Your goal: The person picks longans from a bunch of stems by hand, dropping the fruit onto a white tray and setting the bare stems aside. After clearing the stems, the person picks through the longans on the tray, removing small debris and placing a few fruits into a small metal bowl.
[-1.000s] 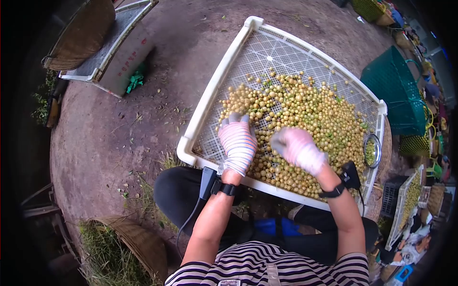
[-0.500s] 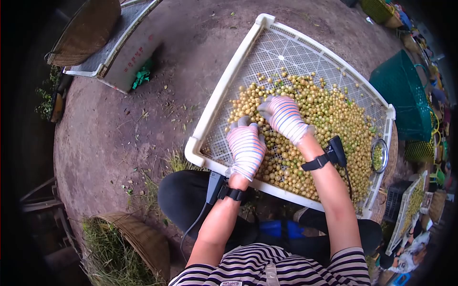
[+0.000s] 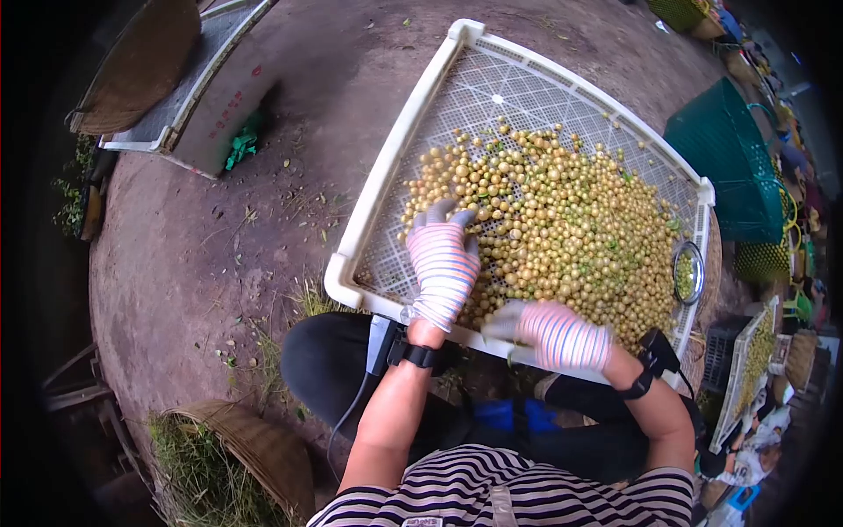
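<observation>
A white mesh tray holds a wide heap of small round yellow-brown fruits with bits of green among them. My left hand, in a striped glove with grey fingers, rests at the left edge of the heap, its fingers spread over the fruits. Over the tray's near rim is my right hand, gloved alike; its fingers point left and are smeared by motion. Near the tray's right side, a round metal dish holds some small green pieces.
A green basket stands beyond the tray's right side. At the lower left is a woven basket of cut grass. Another tray with a brown woven basket is at the upper left. A fruit-filled tray lies far right.
My right hand has moved from the middle of the heap down to the near rim. My left hand's fingers have spread. The view has shifted slightly.
</observation>
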`<state>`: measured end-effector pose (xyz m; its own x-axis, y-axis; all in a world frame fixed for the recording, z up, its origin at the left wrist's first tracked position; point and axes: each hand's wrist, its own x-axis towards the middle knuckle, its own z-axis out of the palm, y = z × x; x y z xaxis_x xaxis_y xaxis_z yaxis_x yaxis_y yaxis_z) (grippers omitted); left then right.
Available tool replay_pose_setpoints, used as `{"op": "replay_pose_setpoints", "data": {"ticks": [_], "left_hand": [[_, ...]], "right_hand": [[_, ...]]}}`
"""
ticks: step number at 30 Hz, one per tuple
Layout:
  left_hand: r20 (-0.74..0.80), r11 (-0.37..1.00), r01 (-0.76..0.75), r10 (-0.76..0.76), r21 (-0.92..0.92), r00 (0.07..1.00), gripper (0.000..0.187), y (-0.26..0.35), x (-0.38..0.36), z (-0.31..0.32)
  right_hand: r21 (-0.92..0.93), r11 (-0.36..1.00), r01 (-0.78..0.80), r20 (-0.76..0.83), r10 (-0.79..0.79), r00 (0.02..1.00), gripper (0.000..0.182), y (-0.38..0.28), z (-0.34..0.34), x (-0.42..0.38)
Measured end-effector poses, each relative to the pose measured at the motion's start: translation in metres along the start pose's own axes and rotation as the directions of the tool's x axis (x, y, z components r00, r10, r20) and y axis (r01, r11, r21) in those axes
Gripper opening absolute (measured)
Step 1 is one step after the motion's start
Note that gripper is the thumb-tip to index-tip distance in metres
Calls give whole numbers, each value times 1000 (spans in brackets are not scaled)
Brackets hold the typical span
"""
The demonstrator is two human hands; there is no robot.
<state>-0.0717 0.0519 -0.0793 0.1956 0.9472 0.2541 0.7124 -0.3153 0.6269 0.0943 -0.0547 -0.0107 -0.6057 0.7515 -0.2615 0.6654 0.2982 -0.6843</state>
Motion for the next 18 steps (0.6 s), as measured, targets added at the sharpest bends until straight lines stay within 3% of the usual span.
{"op": "replay_pose_setpoints", "data": {"ticks": [1, 2, 4, 7, 10, 12, 13, 14, 18], "left_hand": [[46, 999, -50, 51, -18, 998, 35, 3, -1, 4], [89, 994, -99, 102, -37, 991, 36, 7, -1, 7], [215, 984, -179, 174, 6, 961, 37, 25, -6, 12], [213, 966, -239, 215, 93, 953, 34, 33, -13, 38], [197, 971, -224, 204, 84, 959, 29, 28, -17, 59], [210, 980, -199, 189, 26, 959, 21, 31, -15, 55], [215, 981, -194, 186, 16, 959, 19, 30, -16, 54], [217, 981, -192, 186, 6, 958, 18, 27, -16, 54], [112, 981, -186, 191, -57, 975, 16, 18, -20, 50]], "right_hand": [[-92, 992, -89, 205, 107, 973, 32, -4, 7, -11], [-267, 954, -134, 275, 209, 938, 31, -6, 15, -15], [-370, 928, -50, 171, 121, 978, 19, -3, 23, -27], [-317, 948, -37, 55, 58, 997, 16, -13, 22, -41], [-313, 916, -250, 284, 341, 896, 19, -3, -22, -27], [-440, 791, -424, -30, 459, 888, 29, 25, -33, -4], [-418, 796, -437, -261, 356, 897, 25, 44, -33, 2], [-395, 804, -444, -480, 232, 846, 21, 61, -33, 8], [-589, 693, -415, -455, 140, 880, 12, 84, -36, 47]]}}
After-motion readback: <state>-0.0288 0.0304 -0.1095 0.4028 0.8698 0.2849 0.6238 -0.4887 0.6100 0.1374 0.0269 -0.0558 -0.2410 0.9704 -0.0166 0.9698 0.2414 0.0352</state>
